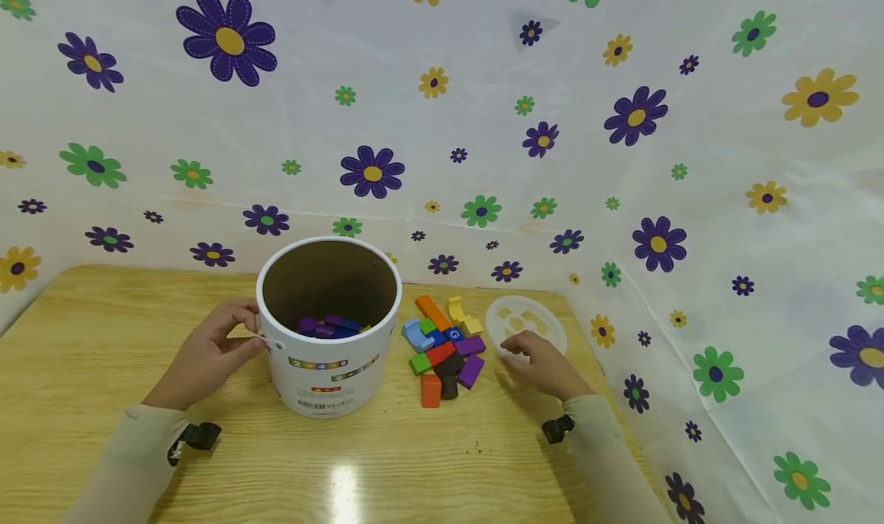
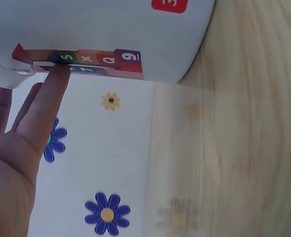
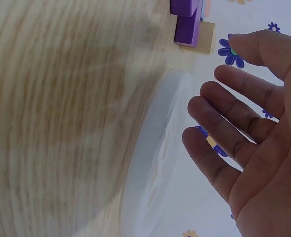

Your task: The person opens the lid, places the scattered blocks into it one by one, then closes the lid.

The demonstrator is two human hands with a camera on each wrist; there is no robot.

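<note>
Two bare hands flank a white, round, plastic-looking bucket with coloured numbers printed on it, standing upright on a pale wood-grain table. Left of the bucket, the left hand is clasped on its side near the rim, fingers curled, thumb opposing; whether the thin handle is caught too, I cannot tell. Purple and blue blocks lie low inside the bucket. Just right of it sits a loose heap of multicoloured blocks. Farther right of the bucket, past the heap, a white round lid with cut-out shapes lies flat; the right hand hangs near it, thumb and fingers apart, gripping nothing.

Steadying the bucket probably calls for a light, even hold, since a hard tug at one side of the rim could tilt it. For the right hand, loose fingers seem best: any block is better approached from above and pinched across opposite flat sides, so its neighbours don't slide.
</note>
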